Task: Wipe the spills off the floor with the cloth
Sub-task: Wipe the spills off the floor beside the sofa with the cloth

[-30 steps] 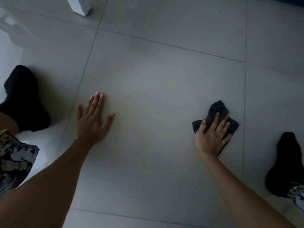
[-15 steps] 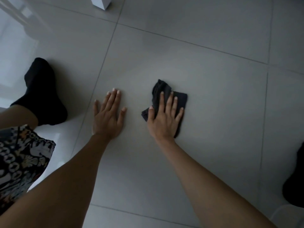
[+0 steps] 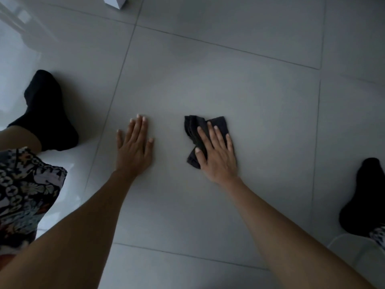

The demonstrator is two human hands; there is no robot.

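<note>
A crumpled dark grey cloth point(image 3: 194, 130) lies on the pale grey tiled floor point(image 3: 239, 86) near the middle of the view. My right hand point(image 3: 216, 155) presses flat on top of it, fingers spread, covering its lower right part. My left hand point(image 3: 133, 151) rests flat on the bare tile a short way to the left of the cloth, fingers together and holding nothing. I see no clear spill on the tile; the floor looks evenly dull around the cloth.
My left foot in a black sock point(image 3: 48, 115) is planted at the left, my right foot in a black sock point(image 3: 362, 199) at the right edge. Patterned shorts point(image 3: 25, 197) show at lower left. A white furniture leg point(image 3: 114, 2) stands at the top.
My right hand slid the cloth from the far right leftward to beside my left hand, then back a little to the right. The left hand has stayed planted on the tile.
</note>
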